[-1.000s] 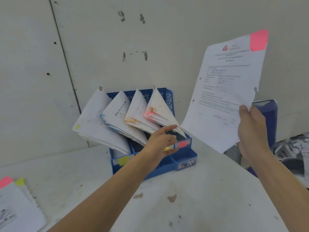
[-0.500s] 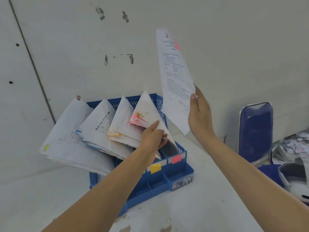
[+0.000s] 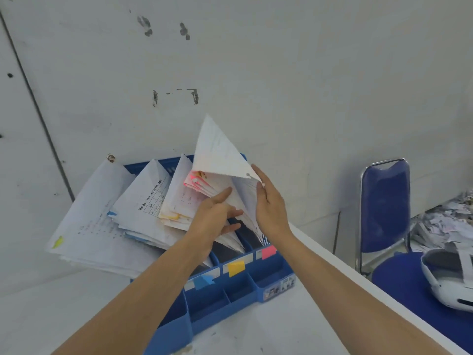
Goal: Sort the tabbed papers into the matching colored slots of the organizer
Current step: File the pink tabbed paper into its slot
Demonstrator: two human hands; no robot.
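White sheet (image 3: 220, 152) on end, lower edge down in the rightmost slot of the blue organizer (image 3: 240, 301), behind the pink label (image 3: 268, 251). Top corner up toward 12 o'clock, leaning over the pink-tabbed stack (image 3: 202, 184) in that same slot.

Held at its 4 o'clock edge by the right hand (image 3: 271, 208): fingers straight and pressed together along the paper, the thumb seemingly on the near face to pinch it, though hard to make out from this angle.

At 7 o'clock of the sheet, the left hand (image 3: 212, 221): thumb raised against the pink-tabbed stack, fingers spread and reaching into the gap between stack and sheet, gripping nothing.

Further toward 9 o'clock, three more fanned stacks in their slots: yellow-tabbed stack (image 3: 176, 201), blue-tabbed stack (image 3: 146, 208), lime-tabbed stack (image 3: 89, 226), the last drooping past the organizer's left end.

On the slot fronts, at 6 o'clock of the hands, a yellow label (image 3: 236, 268) and a blue label (image 3: 203, 281), left of the pink one.

Organizer on a white table (image 3: 256, 329), close to a grey wall (image 3: 281, 73) at 12 o'clock.

Well apart at 3 o'clock, a blue chair (image 3: 384, 206) with a white rounded object (image 3: 445, 280) on its seat, and a heap of paper scraps (image 3: 445, 221) beyond.
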